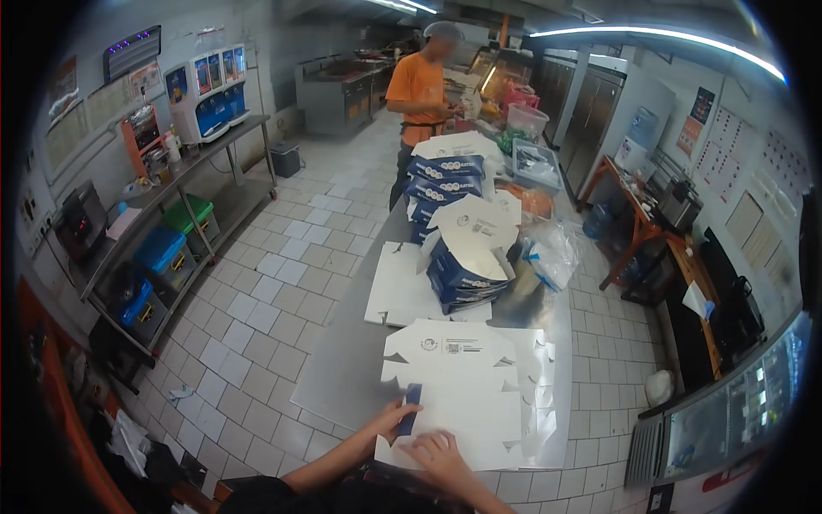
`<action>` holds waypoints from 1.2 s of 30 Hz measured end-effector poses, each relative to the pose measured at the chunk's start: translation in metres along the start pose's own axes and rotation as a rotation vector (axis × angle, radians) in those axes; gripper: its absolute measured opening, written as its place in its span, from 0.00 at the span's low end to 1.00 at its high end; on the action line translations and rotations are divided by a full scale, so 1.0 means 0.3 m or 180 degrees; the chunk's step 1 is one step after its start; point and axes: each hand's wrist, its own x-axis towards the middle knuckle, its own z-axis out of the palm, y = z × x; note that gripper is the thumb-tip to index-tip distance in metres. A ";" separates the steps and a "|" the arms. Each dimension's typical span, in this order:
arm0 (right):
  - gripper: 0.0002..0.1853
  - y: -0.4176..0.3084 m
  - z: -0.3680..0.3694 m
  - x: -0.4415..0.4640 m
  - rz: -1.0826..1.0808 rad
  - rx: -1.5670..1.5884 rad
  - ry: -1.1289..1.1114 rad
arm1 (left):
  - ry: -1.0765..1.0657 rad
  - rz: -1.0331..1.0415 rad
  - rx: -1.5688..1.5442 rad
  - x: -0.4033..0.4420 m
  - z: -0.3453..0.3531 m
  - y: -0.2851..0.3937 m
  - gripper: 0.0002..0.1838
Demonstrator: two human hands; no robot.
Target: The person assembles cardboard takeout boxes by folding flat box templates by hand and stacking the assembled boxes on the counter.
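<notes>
A flat white cardboard box blank (471, 385) with printed marks near its far edge lies on the metal table (330, 377), on top of further white sheets. My left hand (397, 419) is at its left edge, thumb and fingers closed on a side flap (413, 409) that stands folded up and shows its dark blue outer face. My right hand (435, 451) rests on the near part of the blank, palm down with fingers apart. Beyond the blank, folded blue-and-white boxes (467, 274) stand in a stack on another white sheet (396, 283).
More blue boxes (445, 184) are stacked further back, beside clear plastic bags (556, 253) and a plastic tub (538, 163). A person in an orange shirt (417, 86) stands at the table's far left. A steel shelf (197, 163) lines the left wall.
</notes>
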 end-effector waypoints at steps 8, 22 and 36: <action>0.05 -0.070 -0.015 -0.001 0.0941 0.0486 0.1531 | 0.0147 0.0145 -0.0622 -0.084 0.113 0.043 0.28; 0.18 -0.299 -0.073 0.084 -0.0362 -0.0622 -0.1597 | -0.0201 0.0092 -0.1455 -0.203 -0.045 -0.040 0.22; 0.06 -0.455 0.028 0.237 0.1472 0.0952 0.1569 | 0.1485 0.2548 -0.0572 -0.530 -0.084 0.037 0.17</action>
